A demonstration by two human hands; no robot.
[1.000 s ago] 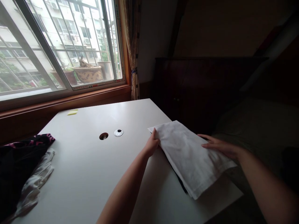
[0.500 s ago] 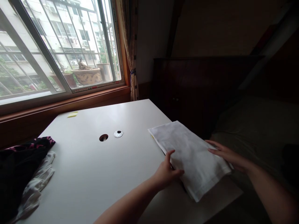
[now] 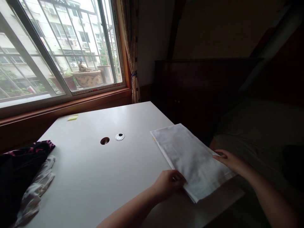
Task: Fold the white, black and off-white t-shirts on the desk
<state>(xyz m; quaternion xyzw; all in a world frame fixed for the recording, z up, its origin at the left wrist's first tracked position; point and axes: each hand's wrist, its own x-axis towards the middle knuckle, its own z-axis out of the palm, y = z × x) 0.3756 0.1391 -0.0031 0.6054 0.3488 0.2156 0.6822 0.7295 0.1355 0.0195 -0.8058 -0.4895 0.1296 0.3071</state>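
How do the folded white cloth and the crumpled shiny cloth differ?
The folded white cloth lies flat with fairly straight edges; the crumpled shiny cloth is bunched and wrinkled.
The left hand and right hand touch the folded white cloth; neither touches the crumpled shiny cloth.
Both are pale fabric on the white table.

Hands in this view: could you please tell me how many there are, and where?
2. The left hand is at the near left edge of the white cloth; the right hand is at its right edge.

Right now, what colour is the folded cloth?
The folded cloth is white; the head view shows it best.
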